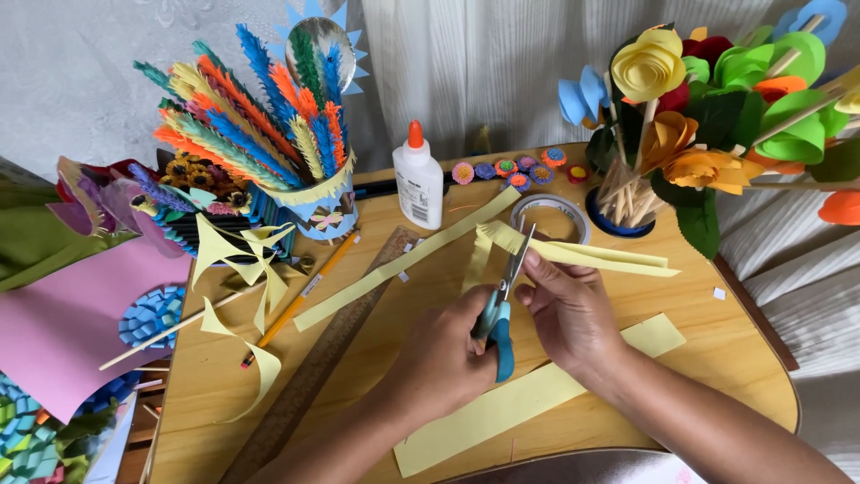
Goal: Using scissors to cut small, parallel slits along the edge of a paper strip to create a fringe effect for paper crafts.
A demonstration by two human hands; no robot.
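Note:
My left hand (pixel 445 351) grips a pair of scissors (pixel 502 314) by their blue handles, blades pointing up and away. The blades meet a folded bundle of pale yellow paper strips (pixel 591 255). My right hand (pixel 566 309) pinches that bundle just beside the blades, and the strips stretch out to the right over the wooden table (pixel 717 358). Both hands are close together at the middle of the table.
A long yellow strip (pixel 403 260), a wooden ruler (pixel 327 363) and a pencil (pixel 300 300) lie to the left. A wider yellow strip (pixel 520 403) lies near me. A glue bottle (pixel 417 184), tape roll (pixel 551 215), paper flowers (pixel 690 108) and paper feathers (pixel 260 116) stand behind.

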